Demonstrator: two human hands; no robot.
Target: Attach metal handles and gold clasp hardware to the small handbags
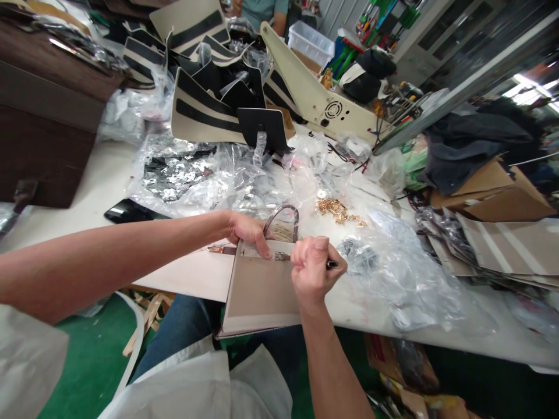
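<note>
While the white table stretches ahead, the beige bag slants over its near edge. The left hand pinches the bag's top, thumb in front; the right hand is a fist, fingers curled tight. Between them arches the handle; gold parts lie beyond. A metal piece shows beside the fist, a dark rod poking from it.
</note>
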